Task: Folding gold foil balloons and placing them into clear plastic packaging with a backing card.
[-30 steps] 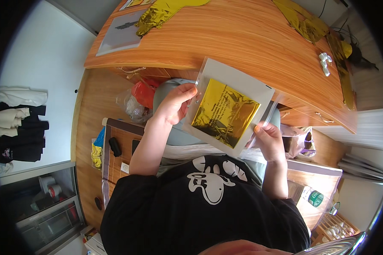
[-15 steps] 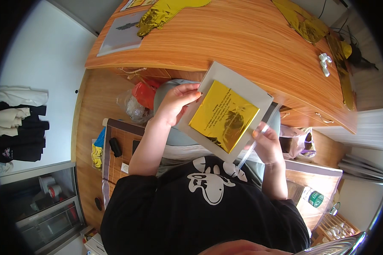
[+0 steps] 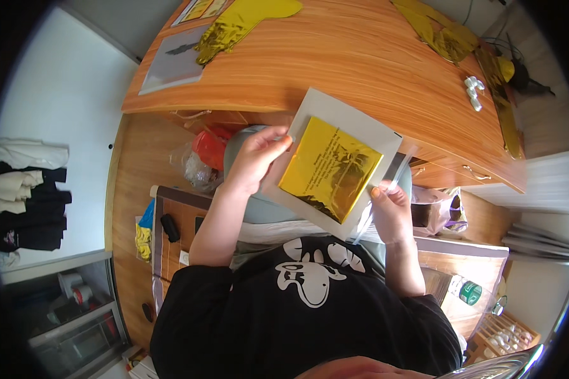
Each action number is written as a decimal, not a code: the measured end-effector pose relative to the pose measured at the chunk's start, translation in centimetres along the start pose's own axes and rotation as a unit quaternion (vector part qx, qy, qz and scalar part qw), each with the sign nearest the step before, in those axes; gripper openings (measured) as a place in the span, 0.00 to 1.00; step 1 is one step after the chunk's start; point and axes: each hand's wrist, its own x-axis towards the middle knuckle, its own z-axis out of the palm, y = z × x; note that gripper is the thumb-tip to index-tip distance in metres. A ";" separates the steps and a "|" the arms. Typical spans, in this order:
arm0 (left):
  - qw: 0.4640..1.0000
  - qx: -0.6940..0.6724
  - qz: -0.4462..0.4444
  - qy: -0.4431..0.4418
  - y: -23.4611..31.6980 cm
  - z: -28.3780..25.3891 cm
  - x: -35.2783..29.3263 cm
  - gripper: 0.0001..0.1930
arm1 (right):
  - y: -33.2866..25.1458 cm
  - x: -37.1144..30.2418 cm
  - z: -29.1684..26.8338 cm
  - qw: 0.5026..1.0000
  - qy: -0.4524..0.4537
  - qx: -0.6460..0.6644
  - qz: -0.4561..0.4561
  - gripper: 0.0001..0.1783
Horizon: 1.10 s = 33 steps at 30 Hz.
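Observation:
Between my hands is a clear plastic bag (image 3: 385,140) with a pale grey backing, tilted over my lap. A folded square of shiny gold foil (image 3: 335,167) lies in it, behind dark print on the plastic. My left hand (image 3: 254,159) pinches the bag's left edge, thumb on top. At the lower right corner, my right hand (image 3: 391,208) grips it near a clear strip that looks like the bag's flap. The fingers under the bag are hidden.
Flat gold foil (image 3: 237,28) and a clear plastic sleeve (image 3: 172,62) lie on the wooden desk (image 3: 335,57) at the far left. More gold foil (image 3: 446,41) and small white pieces (image 3: 473,93) are at right. A red bag (image 3: 210,146) stands below the desk.
The whole view has shifted slightly. The bag stays in both hands at nearly the same tilt, and my right thumb sits closer to its corner.

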 end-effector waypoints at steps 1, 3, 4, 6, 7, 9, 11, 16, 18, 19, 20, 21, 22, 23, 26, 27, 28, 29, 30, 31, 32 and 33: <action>0.998 -0.004 0.059 -0.001 1.4 1.0 0.0 0.22 | 0.4 0.2 -0.1 0.999 0.035 0.006 -0.018 0.07; 0.994 0.014 0.105 -0.029 5.0 1.7 0.3 0.25 | 0.3 0.8 0.3 0.996 0.031 0.076 -0.027 0.05; 0.993 -0.010 0.115 -0.038 6.1 2.0 0.6 0.24 | 0.4 1.3 1.1 0.992 0.051 0.106 -0.052 0.06; 0.956 0.140 0.256 0.019 7.3 3.0 1.4 0.24 | 0.3 2.7 1.3 0.983 0.044 0.166 -0.063 0.15; 0.914 0.248 0.318 0.041 7.5 3.0 2.1 0.20 | 0.2 3.2 2.3 0.982 0.043 0.166 -0.078 0.18; 0.867 0.341 0.362 0.033 8.8 4.6 2.8 0.19 | -0.9 3.7 3.7 0.980 0.043 0.165 -0.104 0.22; 0.811 0.435 0.391 0.028 9.4 6.4 3.7 0.16 | -1.7 4.0 3.7 0.995 -0.018 0.093 -0.042 0.27; 0.788 0.487 0.373 -0.057 8.8 8.3 7.4 0.20 | -3.0 4.2 1.0 1.000 -0.001 -0.001 -0.005 0.25; 0.773 0.507 0.362 -0.121 8.7 9.7 8.9 0.22 | -4.1 4.2 -0.2 0.985 -0.040 -0.146 0.087 0.25; 0.737 0.547 0.372 -0.139 8.7 10.2 9.7 0.25 | -4.6 3.6 -0.6 0.981 -0.030 -0.168 0.096 0.31; 0.736 0.543 0.378 -0.146 8.5 10.6 10.4 0.25 | -5.5 3.3 -1.0 0.981 -0.023 -0.170 0.090 0.31; 0.698 0.591 0.375 -0.153 8.2 10.8 11.0 0.27 | -6.5 2.8 -1.9 0.964 -0.068 -0.224 0.122 0.30; 0.657 0.636 0.372 -0.159 8.0 11.1 11.7 0.30 | -7.5 2.4 -2.5 0.942 -0.112 -0.277 0.155 0.30; 0.656 0.629 0.382 -0.168 7.7 11.2 12.3 0.30 | -8.8 1.9 -2.5 0.934 -0.114 -0.315 0.127 0.29; 0.655 0.660 0.312 -0.195 6.6 11.3 12.7 0.37 | -14.5 1.5 -2.8 0.918 0.069 -0.390 -0.009 0.21; 0.631 0.689 0.307 -0.180 6.6 11.4 12.6 0.40 | -16.5 2.3 -4.4 0.888 0.124 -0.435 -0.085 0.19; 0.606 0.719 0.299 -0.161 6.6 11.2 12.4 0.42 | -18.9 3.6 -6.2 0.848 0.175 -0.476 -0.157 0.18; 0.607 0.713 0.307 -0.170 6.5 11.0 12.3 0.42 | -21.5 4.9 -7.1 0.804 0.235 -0.506 -0.207 0.15; 0.605 0.718 0.304 -0.164 6.8 11.2 12.2 0.42 | -24.5 6.8 -11.4 0.768 0.255 -0.519 -0.275 0.16; 0.603 0.725 0.294 -0.154 6.9 11.1 12.1 0.43 | -27.5 8.7 -13.9 0.691 0.336 -0.581 -0.270 0.17; 0.604 0.721 0.299 -0.158 6.9 11.0 12.1 0.43 | -30.1 10.3 -16.1 0.603 0.411 -0.633 -0.260 0.20; 0.603 0.724 0.294 -0.158 7.0 11.0 12.1 0.43 | -32.5 11.4 -19.0 0.488 0.408 -0.730 -0.249 0.22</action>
